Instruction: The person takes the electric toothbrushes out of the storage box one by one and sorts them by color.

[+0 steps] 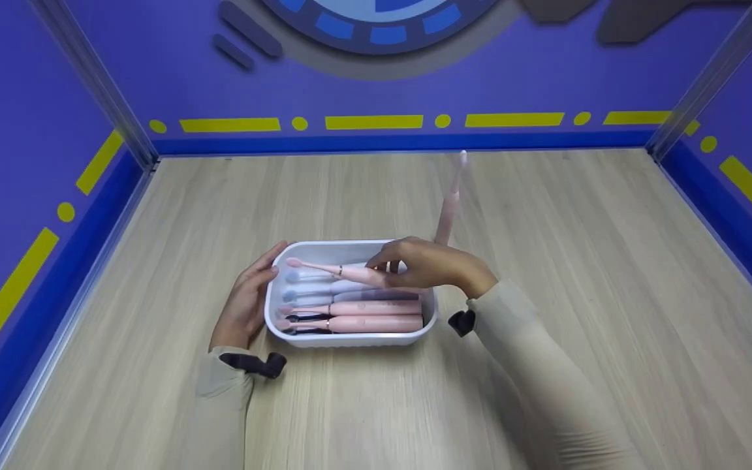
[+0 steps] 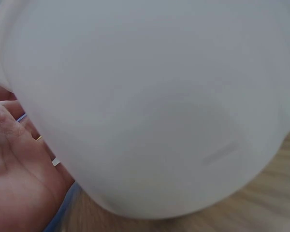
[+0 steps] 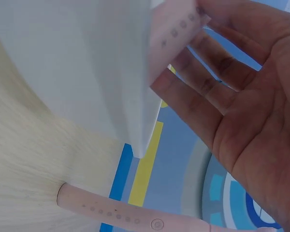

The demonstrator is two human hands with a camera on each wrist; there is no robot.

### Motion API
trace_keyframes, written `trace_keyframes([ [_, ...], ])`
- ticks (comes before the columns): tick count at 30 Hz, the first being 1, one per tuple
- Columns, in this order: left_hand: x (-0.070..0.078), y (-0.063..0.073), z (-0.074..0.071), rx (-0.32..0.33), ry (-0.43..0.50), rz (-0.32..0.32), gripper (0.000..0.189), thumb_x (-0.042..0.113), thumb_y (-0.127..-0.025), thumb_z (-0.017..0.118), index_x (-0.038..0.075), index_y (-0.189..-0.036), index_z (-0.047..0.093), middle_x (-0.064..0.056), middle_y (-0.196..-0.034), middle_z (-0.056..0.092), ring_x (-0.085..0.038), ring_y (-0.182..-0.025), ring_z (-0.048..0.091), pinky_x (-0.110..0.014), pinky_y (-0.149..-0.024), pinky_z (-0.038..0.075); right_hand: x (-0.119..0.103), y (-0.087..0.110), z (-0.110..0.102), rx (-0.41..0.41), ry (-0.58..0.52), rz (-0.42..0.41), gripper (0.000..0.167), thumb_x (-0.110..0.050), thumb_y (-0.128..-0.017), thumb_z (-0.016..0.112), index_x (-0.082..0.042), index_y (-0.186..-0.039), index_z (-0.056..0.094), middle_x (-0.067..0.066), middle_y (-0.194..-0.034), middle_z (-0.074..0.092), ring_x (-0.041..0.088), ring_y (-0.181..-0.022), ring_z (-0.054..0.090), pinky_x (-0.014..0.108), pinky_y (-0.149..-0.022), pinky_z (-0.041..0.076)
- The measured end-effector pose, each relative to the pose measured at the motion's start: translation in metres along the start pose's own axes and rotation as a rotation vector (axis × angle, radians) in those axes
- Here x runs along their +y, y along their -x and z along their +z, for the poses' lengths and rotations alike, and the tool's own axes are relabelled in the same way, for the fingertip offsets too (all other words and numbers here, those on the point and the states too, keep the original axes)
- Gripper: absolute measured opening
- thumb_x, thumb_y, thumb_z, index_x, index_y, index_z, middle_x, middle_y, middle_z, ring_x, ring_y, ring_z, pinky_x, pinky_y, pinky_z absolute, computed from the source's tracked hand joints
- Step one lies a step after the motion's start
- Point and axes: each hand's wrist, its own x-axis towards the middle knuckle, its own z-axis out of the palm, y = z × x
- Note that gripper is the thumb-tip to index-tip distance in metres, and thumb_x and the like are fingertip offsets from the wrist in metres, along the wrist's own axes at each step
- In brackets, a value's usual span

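My right hand (image 1: 425, 262) pinches a pink electric toothbrush (image 1: 360, 274) above the right part of a white plastic bin (image 1: 350, 340). Its brush head points left, and the handle's lower end shows beside the bin wall in the right wrist view. Inside the bin, two pink toothbrushes (image 1: 376, 324) lie side by side along the near wall, with pale blue and lilac ones (image 1: 350, 287) behind them. My left hand (image 1: 245, 300) rests its fingers against the bin's outer left end. Its palm (image 2: 19, 179) shows in the left wrist view, partly hidden by the wall.
Another pink toothbrush (image 1: 449, 212) stands upright on the wooden table (image 1: 578, 261) behind my right hand; its base touches the tabletop in the right wrist view. Blue panels (image 1: 376, 91) with yellow marks enclose the table at the back and sides.
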Motion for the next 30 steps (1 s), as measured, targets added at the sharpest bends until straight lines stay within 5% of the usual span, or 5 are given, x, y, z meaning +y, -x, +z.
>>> trace_keyframes([
  [30, -0.002, 0.000, 0.001, 0.011, -0.002, 0.020, 0.051, 0.000, -0.099, 0.035, -0.001, -0.149, 0.027, -0.009, -0.159, 0.025, -0.019, -0.147, 0.020, -0.034, -0.122, 0.015, 0.010, 0.017, -0.003, 0.235, -0.158, -0.030, 0.030, -0.008, -0.090, 0.065, -0.006, -0.120, 0.067, 0.009, -0.108, 0.069, 0.019, -0.097, 0.065, 0.031, -0.083, 0.058],
])
